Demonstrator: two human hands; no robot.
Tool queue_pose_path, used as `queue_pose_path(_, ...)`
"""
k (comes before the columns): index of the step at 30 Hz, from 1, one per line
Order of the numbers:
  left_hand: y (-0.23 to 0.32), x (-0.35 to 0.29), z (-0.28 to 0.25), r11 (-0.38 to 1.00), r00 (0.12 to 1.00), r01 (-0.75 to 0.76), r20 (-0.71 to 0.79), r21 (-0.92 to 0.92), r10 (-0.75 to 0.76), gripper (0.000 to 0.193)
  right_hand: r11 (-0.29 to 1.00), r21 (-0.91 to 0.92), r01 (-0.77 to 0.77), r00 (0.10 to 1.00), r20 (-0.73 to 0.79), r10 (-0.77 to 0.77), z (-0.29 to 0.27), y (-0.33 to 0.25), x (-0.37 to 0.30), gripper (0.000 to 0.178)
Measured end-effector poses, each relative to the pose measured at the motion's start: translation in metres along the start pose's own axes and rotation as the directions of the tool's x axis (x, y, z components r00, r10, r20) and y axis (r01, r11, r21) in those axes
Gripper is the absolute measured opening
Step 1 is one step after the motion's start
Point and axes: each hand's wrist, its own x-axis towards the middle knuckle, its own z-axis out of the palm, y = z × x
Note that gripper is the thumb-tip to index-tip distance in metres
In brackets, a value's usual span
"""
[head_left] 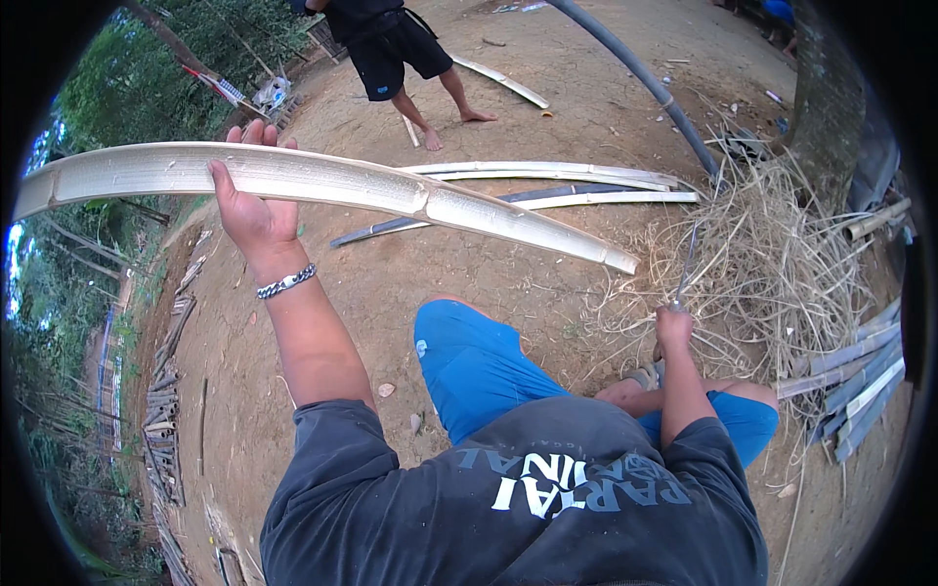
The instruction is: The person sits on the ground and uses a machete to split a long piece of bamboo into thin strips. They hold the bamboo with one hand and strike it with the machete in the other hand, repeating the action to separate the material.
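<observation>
My left hand (262,215), with a chain bracelet at its wrist, is raised and closed around a long split bamboo strip (362,183). The pale, hollow inner side of the strip faces up, and its nodes show as cross ridges. From the left edge of the view it slants down to the right, its near end hanging above the ground. Lower on the right, my right hand (673,327) grips the handle of a long, thin-bladed knife (690,256). The blade points away from me, apart from the strip, in front of a heap of bamboo shavings (767,259).
More split bamboo lengths (576,198) lie on the dirt ahead. A person in black shorts (396,51) stands barefoot beyond them. A grey pole (625,59) slants down to the shavings, near a tree trunk (826,107). Bundled bamboo strips (865,376) lie at the right.
</observation>
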Motion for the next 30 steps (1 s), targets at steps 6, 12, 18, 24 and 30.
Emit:
queue_pose_path(6, -0.002, -0.004, -0.022, 0.983, 0.995, -0.035, 0.087, -0.183, 0.052, 0.040, 0.951, -0.018, 0.308, 0.951, 0.034, -0.307, -0.031, -0.092, -0.078, 0.047)
queue_pose_path(12, 0.000, -0.014, -0.001, 0.970, 0.987, -0.029, 0.147, -0.243, 0.067, 0.035, 0.794, 0.437, 0.422, 0.845, 0.127, -0.519, -0.053, -0.110, -0.114, 0.050)
queue_pose_path(18, -0.005, -0.029, 0.024, 0.968, 0.981, -0.056, 0.167, -0.243, 0.099, 0.035, 0.816, 0.541, 0.203, 0.813, 0.371, -0.448, -0.079, -0.150, -0.150, 0.047)
queue_pose_path(24, -0.058, -0.081, 0.061, 0.978, 0.988, -0.088, 0.112, -0.189, 0.110, 0.041, 0.702, 0.465, 0.540, 0.754, 0.104, -0.649, -0.084, -0.181, -0.188, 0.042)
queue_pose_path(30, -0.114, -0.142, 0.069, 0.908, 0.934, -0.349, 0.010, 0.230, 0.356, 0.046, 0.807, 0.164, 0.567, 0.750, 0.303, -0.588, -0.097, -0.205, -0.207, 0.030)
